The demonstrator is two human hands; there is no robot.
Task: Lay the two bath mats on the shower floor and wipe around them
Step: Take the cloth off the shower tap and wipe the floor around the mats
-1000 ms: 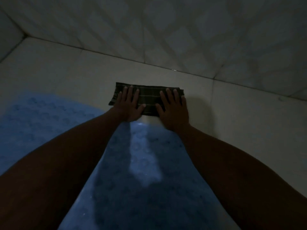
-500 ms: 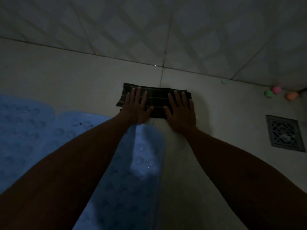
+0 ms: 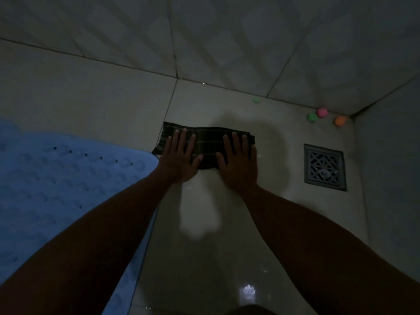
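Note:
A dark striped cloth (image 3: 210, 142), folded into a long strip, lies flat on the pale shower floor (image 3: 227, 246). My left hand (image 3: 180, 155) presses on its left half with fingers straight and spread. My right hand (image 3: 238, 160) presses on its right half the same way. A blue bath mat (image 3: 68, 183) with round bumps and small holes lies on the floor at the left, its right corner just short of the cloth. My left forearm crosses over the mat. The light is dim.
A square metal drain grate (image 3: 325, 167) sits in the floor right of the cloth. Small coloured balls, green (image 3: 312, 117), pink (image 3: 322, 112) and orange (image 3: 340, 120), lie in the far right corner, another green one (image 3: 256, 100) by the tiled wall (image 3: 227, 42).
Both hands have slid the cloth rightward along the floor, off the front of the mat and toward the drain. The view has swung right, bringing the drain and corner balls into sight.

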